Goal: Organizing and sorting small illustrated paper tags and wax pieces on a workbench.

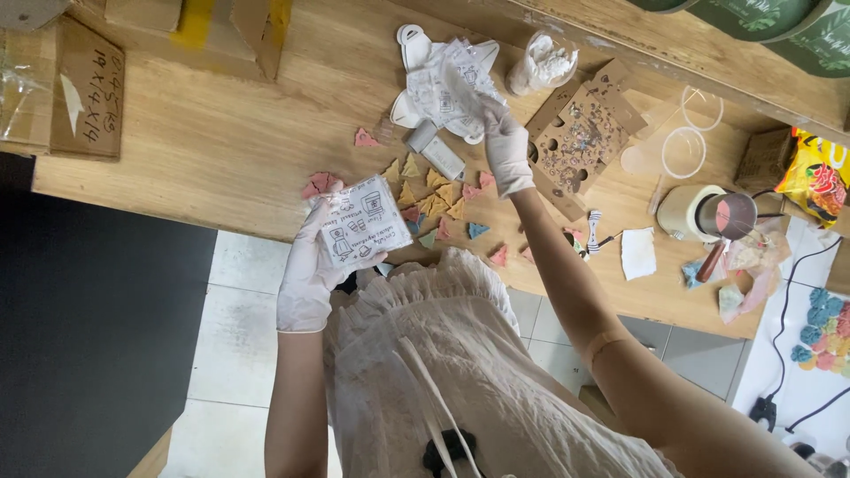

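The gloved left hand [310, 265] is gripping a small square white card [363, 228] printed with black line drawings, just beside the scattered coloured clay pieces [438, 199] on the tabletop [221, 133]. Beyond those pieces, the gloved right hand [506, 146] is pinching what looks like a crinkled clear packet [447, 84].

I see a square white printed leaflet [363, 232] with black line drawings, centre-left, held in my left hand [310, 274] | crinkled clear packet [452, 84] with white printed insert, upper centre, under my right hand [506, 146] | brown cardboard box [87, 88] with handwritten marks, upper left | yellow-red snack bag [819, 173], right edge
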